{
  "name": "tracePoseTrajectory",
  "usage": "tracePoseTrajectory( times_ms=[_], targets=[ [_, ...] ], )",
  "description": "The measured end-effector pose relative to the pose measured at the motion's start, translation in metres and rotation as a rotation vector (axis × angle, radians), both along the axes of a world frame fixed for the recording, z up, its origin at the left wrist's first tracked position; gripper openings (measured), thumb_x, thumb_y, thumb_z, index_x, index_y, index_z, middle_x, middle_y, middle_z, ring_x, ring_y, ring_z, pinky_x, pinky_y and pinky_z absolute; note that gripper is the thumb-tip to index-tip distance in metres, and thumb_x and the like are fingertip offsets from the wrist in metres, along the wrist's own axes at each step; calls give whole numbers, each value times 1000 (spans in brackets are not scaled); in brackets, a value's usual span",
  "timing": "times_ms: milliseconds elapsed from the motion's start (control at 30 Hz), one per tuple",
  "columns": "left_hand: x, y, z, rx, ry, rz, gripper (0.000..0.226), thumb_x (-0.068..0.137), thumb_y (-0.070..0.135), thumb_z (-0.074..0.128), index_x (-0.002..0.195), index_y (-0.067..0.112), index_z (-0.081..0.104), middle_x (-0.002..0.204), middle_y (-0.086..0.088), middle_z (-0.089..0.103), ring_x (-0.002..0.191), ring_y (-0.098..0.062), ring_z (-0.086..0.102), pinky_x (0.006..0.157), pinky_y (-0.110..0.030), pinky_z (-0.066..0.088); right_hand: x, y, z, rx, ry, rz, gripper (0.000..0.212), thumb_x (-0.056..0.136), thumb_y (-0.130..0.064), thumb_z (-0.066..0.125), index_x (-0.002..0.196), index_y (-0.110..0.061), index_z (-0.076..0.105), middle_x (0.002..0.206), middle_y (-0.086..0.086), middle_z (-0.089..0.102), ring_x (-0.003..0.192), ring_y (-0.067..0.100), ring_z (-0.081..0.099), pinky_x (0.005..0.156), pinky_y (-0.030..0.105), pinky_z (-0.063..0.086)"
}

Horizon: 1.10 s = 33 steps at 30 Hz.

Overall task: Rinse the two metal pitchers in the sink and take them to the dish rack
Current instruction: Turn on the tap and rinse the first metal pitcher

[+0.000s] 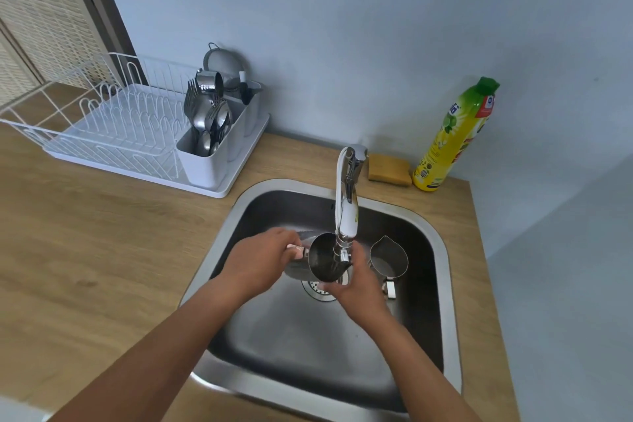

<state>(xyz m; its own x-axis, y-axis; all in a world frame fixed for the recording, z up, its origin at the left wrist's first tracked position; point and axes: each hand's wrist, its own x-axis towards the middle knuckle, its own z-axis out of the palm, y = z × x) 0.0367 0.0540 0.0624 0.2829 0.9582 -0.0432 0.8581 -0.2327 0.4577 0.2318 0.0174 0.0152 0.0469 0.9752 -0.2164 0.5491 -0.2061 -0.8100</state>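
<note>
Over the steel sink (445, 271), my left hand (263, 260) grips the handle of a metal pitcher (323, 259). The pitcher is tilted with its mouth toward me, right under the tap spout (346, 216). My right hand (356, 288) cups the pitcher's rim and underside from the right. A second metal pitcher (388, 257) stands upright on the sink floor to the right, its handle toward me, untouched. The white wire dish rack (113, 127) sits on the wooden counter at the back left.
A white cutlery holder (209, 161) full of spoons, forks and a metal cup stands at the rack's right end. A yellow sponge (388, 169) and a yellow-green soap bottle (452, 137) are behind the sink. The drain (318, 289) lies under my hands.
</note>
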Motion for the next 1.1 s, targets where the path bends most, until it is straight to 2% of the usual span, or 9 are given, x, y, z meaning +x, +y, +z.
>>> tracePoseTrajectory(
  times_ms=[100,233,333,433,533,700,800,933,1100],
  targets=[
    [-7,-2,8,29,89,-3,19,100,37,45,111,32,60,108,7,63,87,-17,64,75,-33,51,-7,0,-4,-74,140,50,78,67,-14,86,119,-47,38,114,-21,59,106,2,59,86,14,44],
    [-13,-3,11,-13,163,2,20,101,39,40,108,35,58,105,7,65,86,-19,65,76,-36,52,-7,-5,-8,-154,234,75,66,59,-24,89,112,-34,50,116,-4,66,108,11,64,95,27,49],
    [-18,-4,4,-109,144,1,21,101,41,39,101,33,59,95,7,68,83,-18,65,76,-36,51,-2,-12,-3,-227,278,125,65,67,-17,88,120,-29,52,116,-5,67,105,9,66,88,20,51],
    [-21,-8,-6,-297,-18,13,21,100,38,41,95,30,60,83,6,70,77,-17,69,66,-36,57,6,-21,5,-276,308,122,63,72,-14,86,124,-20,50,114,-2,67,96,5,67,73,11,52],
    [-18,-14,-18,-516,-285,56,20,100,28,43,95,22,61,81,0,71,73,-19,72,55,-35,59,16,-27,12,-285,294,105,60,74,-19,84,123,-26,49,109,-7,66,93,0,64,66,7,50],
    [-2,-20,-38,-721,-583,69,18,102,22,44,96,14,59,84,-4,69,79,-20,72,60,-33,58,33,-29,24,-222,174,116,68,69,-28,88,124,-34,48,108,-12,65,100,3,62,76,10,49],
    [10,-22,-45,-763,-708,70,15,102,18,44,95,15,57,89,-2,71,87,-18,71,68,-32,57,40,-27,31,-172,63,159,79,66,-30,88,128,-41,41,118,-19,55,108,8,57,87,15,49],
    [24,-17,-50,-747,-774,78,12,100,19,51,101,10,59,97,-5,73,100,-16,71,76,-31,60,48,-23,36,-48,-130,186,86,60,-41,84,129,-52,33,129,-21,50,122,12,48,108,37,41],
    [29,-9,-51,-572,-765,155,8,95,16,60,94,10,66,87,6,70,87,-12,64,84,-36,59,45,-16,40,83,-282,195,85,69,-39,84,134,-48,31,134,-22,47,115,2,35,111,38,32]
  ],
)
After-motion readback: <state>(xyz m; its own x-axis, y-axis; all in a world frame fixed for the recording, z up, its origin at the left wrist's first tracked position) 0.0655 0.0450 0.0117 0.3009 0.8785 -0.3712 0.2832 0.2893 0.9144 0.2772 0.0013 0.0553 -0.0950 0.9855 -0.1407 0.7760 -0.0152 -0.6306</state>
